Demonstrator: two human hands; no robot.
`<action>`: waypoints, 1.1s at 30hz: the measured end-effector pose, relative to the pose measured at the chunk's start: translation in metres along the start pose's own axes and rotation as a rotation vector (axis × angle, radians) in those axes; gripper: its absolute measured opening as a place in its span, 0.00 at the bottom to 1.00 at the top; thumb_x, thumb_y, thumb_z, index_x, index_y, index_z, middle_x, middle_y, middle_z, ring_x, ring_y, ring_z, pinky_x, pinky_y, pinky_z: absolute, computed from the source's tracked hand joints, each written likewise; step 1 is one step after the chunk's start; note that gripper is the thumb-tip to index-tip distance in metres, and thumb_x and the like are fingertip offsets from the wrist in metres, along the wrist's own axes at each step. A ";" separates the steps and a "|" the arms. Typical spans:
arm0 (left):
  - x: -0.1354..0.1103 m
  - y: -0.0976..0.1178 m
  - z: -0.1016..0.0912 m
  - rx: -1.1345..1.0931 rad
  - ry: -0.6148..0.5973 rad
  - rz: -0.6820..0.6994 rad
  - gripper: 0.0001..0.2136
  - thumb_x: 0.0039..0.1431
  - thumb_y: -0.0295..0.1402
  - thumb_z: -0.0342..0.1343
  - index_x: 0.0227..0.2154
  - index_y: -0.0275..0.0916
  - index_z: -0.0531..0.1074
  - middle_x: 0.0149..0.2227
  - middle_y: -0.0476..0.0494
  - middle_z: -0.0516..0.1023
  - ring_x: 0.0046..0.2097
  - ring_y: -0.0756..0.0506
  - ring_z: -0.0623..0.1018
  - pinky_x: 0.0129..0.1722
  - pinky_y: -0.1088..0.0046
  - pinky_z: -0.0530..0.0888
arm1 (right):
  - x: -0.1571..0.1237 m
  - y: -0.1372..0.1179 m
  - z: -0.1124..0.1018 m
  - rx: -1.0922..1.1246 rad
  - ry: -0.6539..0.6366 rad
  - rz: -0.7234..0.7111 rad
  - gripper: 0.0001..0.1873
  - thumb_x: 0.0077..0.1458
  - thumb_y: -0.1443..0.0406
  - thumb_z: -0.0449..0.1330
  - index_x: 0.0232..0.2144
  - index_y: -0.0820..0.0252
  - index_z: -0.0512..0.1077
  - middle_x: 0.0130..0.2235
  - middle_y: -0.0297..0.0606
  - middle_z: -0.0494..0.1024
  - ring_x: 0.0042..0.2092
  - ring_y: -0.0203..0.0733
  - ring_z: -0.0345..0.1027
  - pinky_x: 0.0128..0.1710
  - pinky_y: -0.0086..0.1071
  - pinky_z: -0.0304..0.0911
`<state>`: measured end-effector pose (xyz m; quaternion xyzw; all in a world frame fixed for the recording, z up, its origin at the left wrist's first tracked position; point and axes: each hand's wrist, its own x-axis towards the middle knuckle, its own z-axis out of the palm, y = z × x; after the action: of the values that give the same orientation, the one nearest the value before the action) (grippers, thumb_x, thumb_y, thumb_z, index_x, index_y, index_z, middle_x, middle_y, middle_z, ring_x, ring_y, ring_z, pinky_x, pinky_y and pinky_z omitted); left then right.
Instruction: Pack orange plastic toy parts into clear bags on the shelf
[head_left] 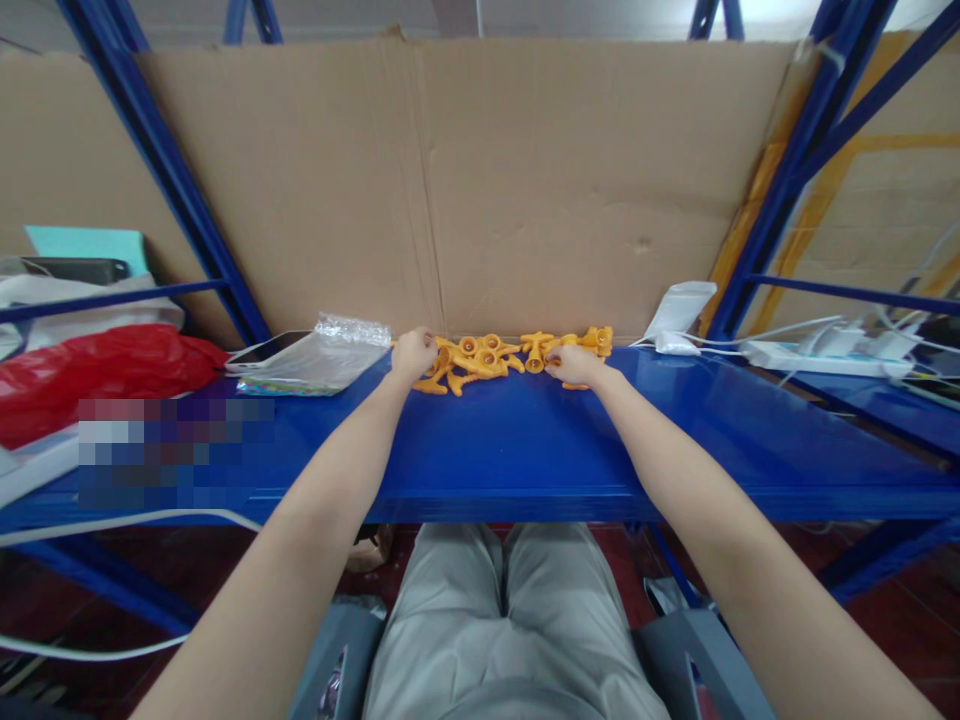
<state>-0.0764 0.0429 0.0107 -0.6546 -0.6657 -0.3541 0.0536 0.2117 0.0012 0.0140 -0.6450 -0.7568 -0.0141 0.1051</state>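
A pile of small orange plastic parts (pixel 487 358) lies on the blue metal shelf (pixel 525 440) against the cardboard back wall. My left hand (pixel 413 353) rests at the pile's left end, fingers curled on an orange part. At the right side of the pile, my right hand (pixel 571 363) is also closed, pinching another orange part. Both forearms reach straight out over the shelf.
A clear plastic bag (pixel 322 355) and a phone (pixel 262 350) lie left of the pile, a red bag (pixel 97 375) further left. A white pouch (pixel 679 310), a power strip (pixel 795 355) and cables sit at right. Blue uprights flank the shelf.
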 end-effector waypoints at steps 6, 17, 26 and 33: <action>-0.017 0.038 -0.011 0.036 -0.123 0.424 0.14 0.61 0.35 0.48 0.39 0.37 0.78 0.41 0.39 0.81 0.43 0.43 0.78 0.44 0.72 0.71 | -0.002 -0.001 -0.001 -0.022 -0.014 -0.009 0.17 0.60 0.64 0.55 0.50 0.59 0.74 0.51 0.44 0.75 0.55 0.50 0.69 0.53 0.38 0.64; -0.031 0.055 -0.007 0.412 -0.444 0.553 0.21 0.59 0.39 0.53 0.56 0.43 0.69 0.51 0.40 0.77 0.53 0.38 0.76 0.51 0.64 0.69 | 0.004 0.004 0.005 -0.013 0.016 -0.038 0.16 0.59 0.63 0.55 0.48 0.57 0.75 0.48 0.44 0.76 0.52 0.51 0.71 0.52 0.39 0.64; -0.032 0.056 -0.006 0.188 -0.145 0.446 0.14 0.65 0.34 0.45 0.50 0.37 0.67 0.44 0.36 0.79 0.47 0.40 0.78 0.44 0.66 0.72 | 0.005 0.006 0.007 -0.002 0.058 -0.060 0.16 0.58 0.64 0.56 0.46 0.58 0.76 0.47 0.45 0.77 0.51 0.51 0.72 0.50 0.40 0.66; -0.025 0.052 -0.004 -0.041 0.169 0.543 0.10 0.62 0.28 0.45 0.43 0.38 0.68 0.41 0.38 0.78 0.45 0.41 0.76 0.44 0.65 0.70 | 0.008 0.008 0.009 0.057 0.240 -0.038 0.16 0.58 0.66 0.52 0.44 0.56 0.76 0.46 0.43 0.79 0.51 0.53 0.71 0.51 0.50 0.63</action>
<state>-0.0277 0.0147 0.0213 -0.7779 -0.4520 -0.3936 0.1887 0.2171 0.0119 0.0062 -0.6211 -0.7508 -0.0716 0.2130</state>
